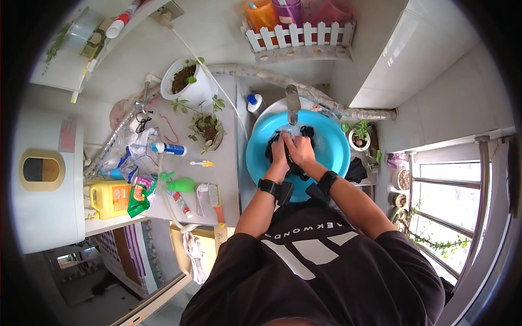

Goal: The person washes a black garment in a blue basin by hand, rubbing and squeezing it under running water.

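A person is leaning over a light-blue basin, and a bunched black cloth is lying inside it, near its middle. The left hand and the right hand are meeting there side by side. Each grip appears to be clamping on the cloth, though the folds are hiding most of the fingertips. The hands are probably pressing together so that the loose fabric is not slipping away, and their low position is presumably keeping splashes within the basin.

Foam is floating along the basin's far right side. A metal faucet is reaching over the basin's far rim; the basin is apparently sitting beneath it so that it is catching the water.

A blue-capped bottle is standing just beyond the basin's far left rim. Left of the basin, the worktop is holding a scrub brush, a yellow toothbrush, a green spray bottle and a yellow jug, perhaps for easy reach. A second black fabric piece is resting just right of the basin, seemingly kept out of the water.
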Demonstrator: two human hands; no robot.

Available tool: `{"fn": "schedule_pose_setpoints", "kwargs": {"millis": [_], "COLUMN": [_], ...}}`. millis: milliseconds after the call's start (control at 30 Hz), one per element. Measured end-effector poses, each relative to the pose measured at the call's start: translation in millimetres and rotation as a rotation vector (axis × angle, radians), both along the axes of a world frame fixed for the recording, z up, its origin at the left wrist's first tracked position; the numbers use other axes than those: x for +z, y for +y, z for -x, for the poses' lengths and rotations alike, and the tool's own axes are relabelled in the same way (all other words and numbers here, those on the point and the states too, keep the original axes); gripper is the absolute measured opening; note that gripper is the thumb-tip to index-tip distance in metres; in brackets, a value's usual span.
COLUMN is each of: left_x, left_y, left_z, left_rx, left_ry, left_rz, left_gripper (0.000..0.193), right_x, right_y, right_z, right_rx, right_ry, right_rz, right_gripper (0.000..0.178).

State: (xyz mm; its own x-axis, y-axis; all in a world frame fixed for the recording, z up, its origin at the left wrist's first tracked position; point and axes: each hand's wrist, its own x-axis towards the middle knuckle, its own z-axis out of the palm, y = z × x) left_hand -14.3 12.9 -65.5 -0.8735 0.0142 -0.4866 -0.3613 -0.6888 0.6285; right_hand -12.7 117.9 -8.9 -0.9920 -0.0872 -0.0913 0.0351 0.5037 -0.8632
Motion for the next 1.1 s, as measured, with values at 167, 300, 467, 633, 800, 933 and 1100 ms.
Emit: {"fn": "schedule_pose_setpoints", "kwargs": {"millis": [167, 300, 467, 633, 800, 933, 1100], "left_x": [23, 45, 63, 58, 45, 46, 42], "left_y": [10, -25, -34, -35, -31, 9, 40], "left_z": [-8, -10, -7, -16, -15, -3, -4], "left_rx": [-0.029, -0.113, -0.19, -1.061, -0.197, 0.034, 0.206], "left_ry": [0.061, 0.277, 0.374, 0.335, 0.25, 0.057, -0.215], "left_rz": [0.549, 0.434, 0.44, 1.203, 0.138, -0.115, 0.161], "left_gripper": [0.038, 0.031, 0.074, 0.077, 0.056, 0.055, 0.031], "right_x": [-55, -28, 6, 2, 32, -6, -38], "right_y": [31, 58, 82, 106, 94, 53, 31], "right_z": [32, 26, 26, 42, 26, 9, 8], "right_rx": [0.229, 0.294, 0.495, 0.262, 0.08, 0.028, 0.163], "right_ry": [0.315, -0.081, -0.177, -0.247, -0.123, 0.021, 0.512], "right_rz": [-0.344, 0.226, -0.045, 0.65, 0.939, 0.443, -0.563], "right_gripper": [0.031, 0.054, 0.063, 0.042, 0.046, 0.023, 0.025]}}
